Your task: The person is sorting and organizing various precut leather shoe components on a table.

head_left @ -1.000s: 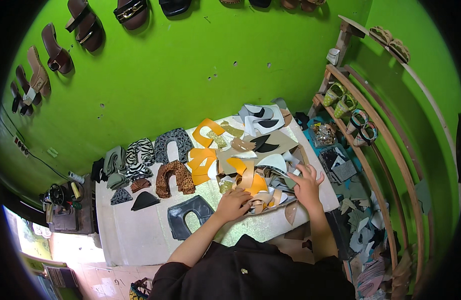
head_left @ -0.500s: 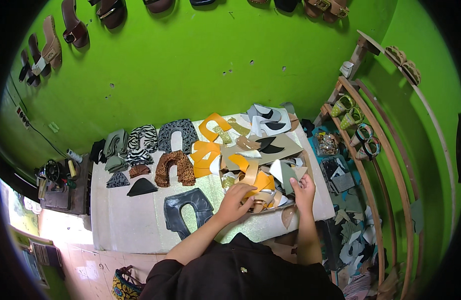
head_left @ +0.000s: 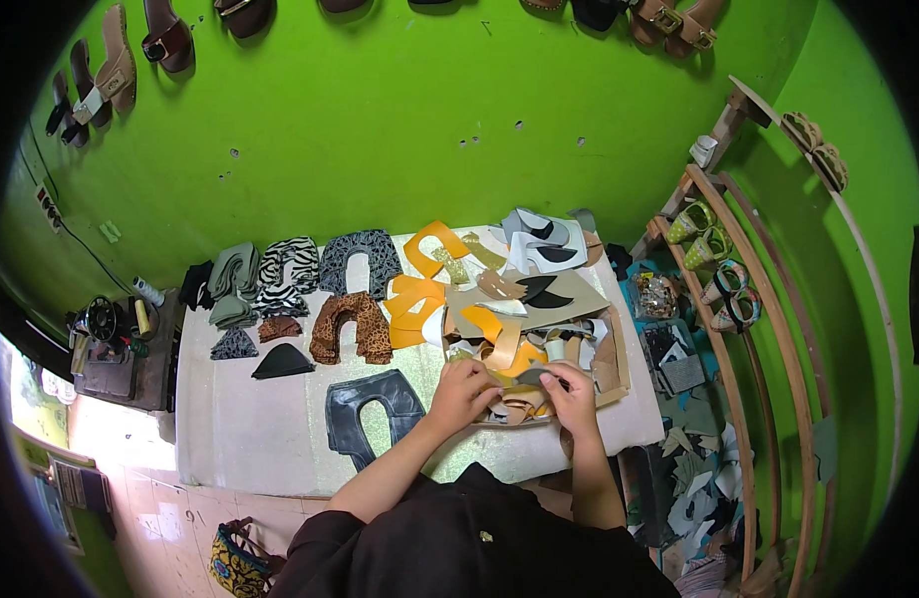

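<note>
A cardboard box (head_left: 611,377) full of leather offcuts stands at the table's near right. Over it, my right hand (head_left: 575,399) is closed, pinching a small dark grey leather scrap (head_left: 531,376) between thumb and fingers. My left hand (head_left: 459,399) reaches over the box's left side with fingers curled together among the scraps; what they grip, if anything, is hidden. Orange leather strips (head_left: 505,344) and tan and white bits lie in the box between and beyond my hands. A flat beige sheet (head_left: 574,296) with black leaf-shaped pieces (head_left: 547,299) rests across its far side.
Arch-shaped stacks in leopard print (head_left: 342,337), zebra print (head_left: 286,261) and dark patterned material (head_left: 360,249) stand left on the white table (head_left: 250,429). A shiny black arch piece (head_left: 338,407) lies in front. A wooden rack (head_left: 735,389) with sandals and heaped scraps (head_left: 690,478) are at right.
My right hand has moved left and inward over the box. The larger grey-green and white pieces beside it have gone from there, and it now pinches a dark grey scrap.
</note>
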A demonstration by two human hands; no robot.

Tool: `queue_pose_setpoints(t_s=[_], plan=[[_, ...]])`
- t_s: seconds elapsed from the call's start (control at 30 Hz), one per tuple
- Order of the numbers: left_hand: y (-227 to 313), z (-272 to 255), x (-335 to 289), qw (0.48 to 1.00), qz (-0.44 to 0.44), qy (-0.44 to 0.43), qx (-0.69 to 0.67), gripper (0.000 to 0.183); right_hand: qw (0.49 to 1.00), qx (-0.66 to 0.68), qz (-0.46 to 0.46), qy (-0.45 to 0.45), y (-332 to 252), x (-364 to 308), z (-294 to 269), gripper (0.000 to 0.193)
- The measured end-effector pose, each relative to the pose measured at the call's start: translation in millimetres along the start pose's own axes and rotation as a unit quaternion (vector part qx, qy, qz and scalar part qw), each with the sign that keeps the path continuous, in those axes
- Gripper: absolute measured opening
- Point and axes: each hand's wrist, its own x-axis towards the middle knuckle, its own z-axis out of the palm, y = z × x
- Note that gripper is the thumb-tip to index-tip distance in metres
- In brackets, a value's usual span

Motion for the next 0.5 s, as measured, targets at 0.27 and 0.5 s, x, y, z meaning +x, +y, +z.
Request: queue_pose_setpoints(t_s=[0.27,0.5], plan=[[-0.3,2.5,0.8,0.997,-0.013,0.009,0.07,0.013,0.805,-0.35,-0.442,0.182,-56.2,-22.0,-11.6,0.027],[12.6,5.0,22.6,0.98,-0.109,0.165,0.021,0.02,0.857,-0.305,-0.383,0.158,-46.0,-24.8,-0.7,0.026]])
